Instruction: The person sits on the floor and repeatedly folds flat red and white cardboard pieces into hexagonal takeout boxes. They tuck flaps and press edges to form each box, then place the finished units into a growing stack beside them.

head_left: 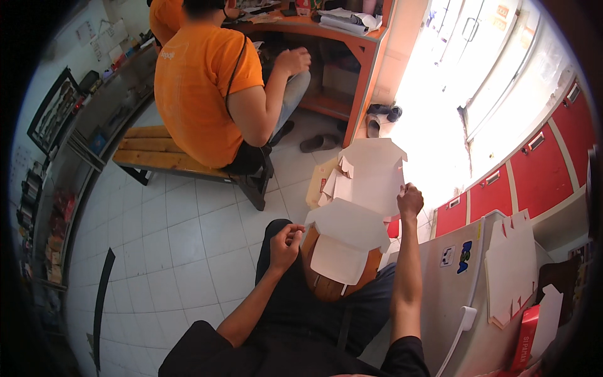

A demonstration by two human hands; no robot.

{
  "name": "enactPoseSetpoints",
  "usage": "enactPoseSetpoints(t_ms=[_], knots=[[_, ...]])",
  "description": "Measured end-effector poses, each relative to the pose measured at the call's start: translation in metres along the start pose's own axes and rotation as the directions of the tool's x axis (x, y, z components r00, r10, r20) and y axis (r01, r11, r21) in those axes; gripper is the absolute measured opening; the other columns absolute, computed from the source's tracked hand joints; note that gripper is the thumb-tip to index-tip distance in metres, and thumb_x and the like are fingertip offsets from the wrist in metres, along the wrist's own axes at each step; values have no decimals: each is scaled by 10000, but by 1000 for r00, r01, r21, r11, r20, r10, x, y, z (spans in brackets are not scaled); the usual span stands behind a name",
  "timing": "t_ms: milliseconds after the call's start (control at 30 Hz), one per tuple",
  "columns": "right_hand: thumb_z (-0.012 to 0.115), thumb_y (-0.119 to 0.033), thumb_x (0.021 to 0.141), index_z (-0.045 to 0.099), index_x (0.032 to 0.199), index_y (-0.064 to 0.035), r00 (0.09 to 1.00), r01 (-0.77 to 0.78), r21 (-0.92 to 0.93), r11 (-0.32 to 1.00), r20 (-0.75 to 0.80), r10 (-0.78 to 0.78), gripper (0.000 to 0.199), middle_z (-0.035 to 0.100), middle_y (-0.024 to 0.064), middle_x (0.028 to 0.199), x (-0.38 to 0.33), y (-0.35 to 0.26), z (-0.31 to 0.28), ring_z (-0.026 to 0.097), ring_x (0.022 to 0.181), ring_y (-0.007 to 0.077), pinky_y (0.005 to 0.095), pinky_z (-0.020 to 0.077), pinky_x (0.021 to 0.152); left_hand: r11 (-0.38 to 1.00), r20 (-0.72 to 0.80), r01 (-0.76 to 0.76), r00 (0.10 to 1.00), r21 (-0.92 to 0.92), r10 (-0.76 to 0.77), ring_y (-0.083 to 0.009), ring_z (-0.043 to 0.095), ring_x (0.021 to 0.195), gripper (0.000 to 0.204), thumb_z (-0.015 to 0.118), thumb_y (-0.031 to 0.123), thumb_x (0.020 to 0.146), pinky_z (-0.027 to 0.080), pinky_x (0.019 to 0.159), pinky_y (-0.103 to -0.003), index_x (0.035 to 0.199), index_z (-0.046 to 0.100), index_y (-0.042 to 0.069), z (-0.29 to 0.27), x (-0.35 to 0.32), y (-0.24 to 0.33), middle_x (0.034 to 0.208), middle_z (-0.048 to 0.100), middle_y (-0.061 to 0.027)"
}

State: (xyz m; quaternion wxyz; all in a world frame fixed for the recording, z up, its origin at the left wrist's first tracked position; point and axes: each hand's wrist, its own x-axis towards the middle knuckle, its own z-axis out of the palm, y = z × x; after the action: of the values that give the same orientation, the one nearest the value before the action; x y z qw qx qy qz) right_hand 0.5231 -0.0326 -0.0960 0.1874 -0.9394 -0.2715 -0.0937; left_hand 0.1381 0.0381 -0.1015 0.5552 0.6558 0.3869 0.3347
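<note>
A white cardboard box blank (348, 223), partly bent up along its creases, rests over a brown wooden stool (328, 289) between my legs. My left hand (286, 246) is closed, with thumb and fingertips pinched at the left corner of the blank's raised panel. At the far right edge of the wide white cardboard panel (370, 173), my right hand (410, 201) is closed in a fist-like grip. Small notched flaps (344, 168) stand up along that panel's left side. Whether the far panel and the near one are a single piece is hard to tell.
A person in an orange shirt (198, 94) sits on a wooden bench (147, 151) ahead, facing an orange desk (358, 44). To my right stands a white appliance (433, 295) with flat cardboard blanks (510, 264) on it. Red drawers (540, 166) line the far right; slippers (319, 143) lie on the tiles.
</note>
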Motion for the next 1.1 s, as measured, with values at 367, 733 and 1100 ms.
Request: enactPoseSetpoints(t_ms=[367, 733, 1100], knots=[[682, -180, 909, 766, 938, -53, 938, 276, 596, 754, -339, -75, 155, 747, 94, 825, -14, -69, -55, 712, 699, 161, 291, 536, 628, 982, -55, -159, 986, -100, 155, -147, 661, 850, 164, 612, 130, 940, 506, 812, -286, 1049, 656, 15, 20, -2, 58, 939, 711, -70], [814, -239, 745, 679, 1160, -143, 512, 770, 582, 262, -318, -798, 446, 565, 139, 1333, -187, -155, -123, 509, 1284, 273, 458, 381, 1083, 860, -187, -133, 981, -492, 45, -138, 597, 1050, 321, 576, 182, 1002, 481, 903, -287, 1257, 514, -3, 5, 21, 124, 1161, 618, -79], [843, -358, 715, 418, 1449, -260, 534, 764, 614, 199, -427, -730, 854, 394, 157, 1510, -195, -145, -102, 437, 1353, 372, 530, 371, 1100, 788, 14, 14, 1000, -616, -7, -165, 635, 1036, 252, 573, 143, 997, 525, 912, -336, 1200, 576, -5, -20, -9, 149, 1149, 645, -99]])
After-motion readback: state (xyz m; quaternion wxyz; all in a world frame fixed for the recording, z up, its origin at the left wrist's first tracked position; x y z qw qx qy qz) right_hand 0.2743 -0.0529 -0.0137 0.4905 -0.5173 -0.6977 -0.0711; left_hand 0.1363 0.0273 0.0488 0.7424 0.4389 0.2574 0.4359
